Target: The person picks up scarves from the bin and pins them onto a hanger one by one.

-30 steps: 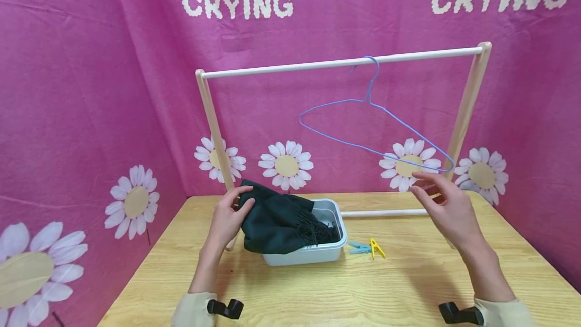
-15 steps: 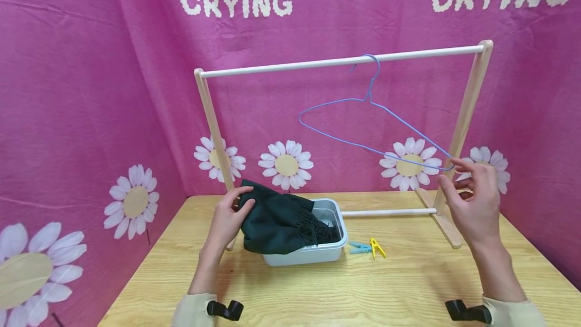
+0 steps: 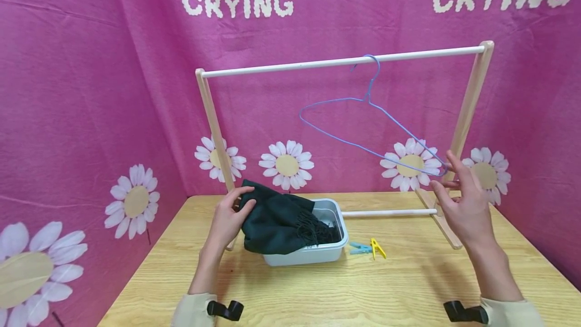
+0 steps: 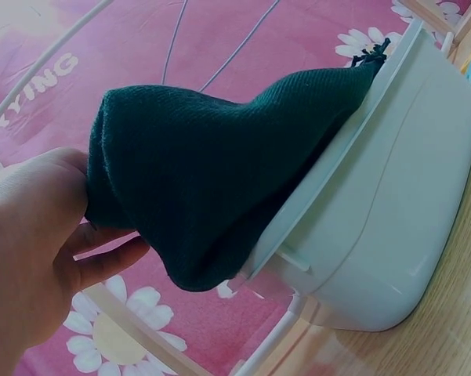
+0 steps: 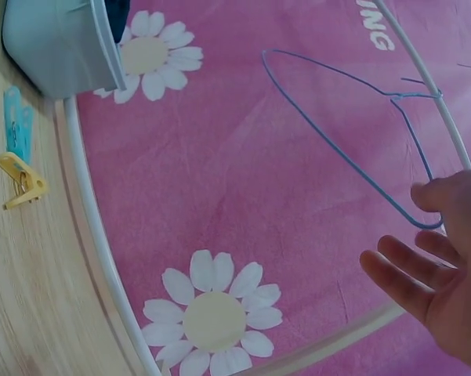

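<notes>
Scarf (image 3: 277, 223): dark green, lying partly in the tub (image 3: 301, 259) and spilling over its left end; one corner is raised in your grasp, the fringe lies near the tub's right side.
Left hand (image 3: 228, 220): your thumb and fingers pinch that raised corner.
Table (image 3: 317, 296): light wood grain, below your forearms.
Tub: pale grey-blue, standing on the table to the left of your midline; some of its inside wall shows beside the fringe.
Clips: a blue clip (image 3: 360, 250) and a yellow clip (image 3: 373, 247) lie together on the table, just right of the tub.
Right hand (image 3: 467, 206): raised, your thumb and index finger parted at the lower right corner of the hanger (image 3: 368, 96); I cannot tell whether you grip the wire or merely touch it.
Hanger: blue wire, hooked over the rack's (image 3: 281, 67) white top bar, its right corner lower than its left.
Rack: wooden uprights, with another white bar low down.
Curtain (image 3: 254, 110): pink, with white daisies and the word CRYING.
</notes>
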Demonstrator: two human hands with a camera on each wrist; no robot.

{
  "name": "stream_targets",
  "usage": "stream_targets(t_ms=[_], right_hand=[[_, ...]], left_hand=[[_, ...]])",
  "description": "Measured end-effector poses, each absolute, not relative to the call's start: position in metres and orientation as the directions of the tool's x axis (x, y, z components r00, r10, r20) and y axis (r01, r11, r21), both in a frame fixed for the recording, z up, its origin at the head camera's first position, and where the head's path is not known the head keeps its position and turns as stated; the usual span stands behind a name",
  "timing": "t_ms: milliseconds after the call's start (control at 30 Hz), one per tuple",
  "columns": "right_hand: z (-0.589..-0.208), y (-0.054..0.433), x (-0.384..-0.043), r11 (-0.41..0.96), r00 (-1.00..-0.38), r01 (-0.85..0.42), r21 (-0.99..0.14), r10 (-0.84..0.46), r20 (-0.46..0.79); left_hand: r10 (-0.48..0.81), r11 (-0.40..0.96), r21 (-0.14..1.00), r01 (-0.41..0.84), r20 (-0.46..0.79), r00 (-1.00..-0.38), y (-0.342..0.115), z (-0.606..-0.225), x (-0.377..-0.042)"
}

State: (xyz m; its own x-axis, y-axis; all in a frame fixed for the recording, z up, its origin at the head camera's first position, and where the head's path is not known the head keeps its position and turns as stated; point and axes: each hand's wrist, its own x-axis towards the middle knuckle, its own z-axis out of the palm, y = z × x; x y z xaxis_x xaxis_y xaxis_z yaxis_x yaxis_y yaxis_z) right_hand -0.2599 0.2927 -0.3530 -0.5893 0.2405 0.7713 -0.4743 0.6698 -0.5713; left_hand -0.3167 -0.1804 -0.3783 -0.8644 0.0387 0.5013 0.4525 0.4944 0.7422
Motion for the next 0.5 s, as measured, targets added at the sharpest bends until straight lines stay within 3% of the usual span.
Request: stream_targets(t_ms=[300, 500], right_hand=[[-0.354, 0.286, -0.259, 0.633, -0.631, -0.487, -0.602, 0.222, 0.744], [-0.353, 0.279, -0.259, 0.605, -0.605, -0.531, -0.594, 0.22, 0.765]], left_hand=[[0.064, 0.485, 0.716, 0.502, 0.543, -0.837, -0.183, -0.384, -0.322], [0.065, 0.489, 0.71, 0.506, 0.549, -0.833, -0.183, -0.382, -0.321]])
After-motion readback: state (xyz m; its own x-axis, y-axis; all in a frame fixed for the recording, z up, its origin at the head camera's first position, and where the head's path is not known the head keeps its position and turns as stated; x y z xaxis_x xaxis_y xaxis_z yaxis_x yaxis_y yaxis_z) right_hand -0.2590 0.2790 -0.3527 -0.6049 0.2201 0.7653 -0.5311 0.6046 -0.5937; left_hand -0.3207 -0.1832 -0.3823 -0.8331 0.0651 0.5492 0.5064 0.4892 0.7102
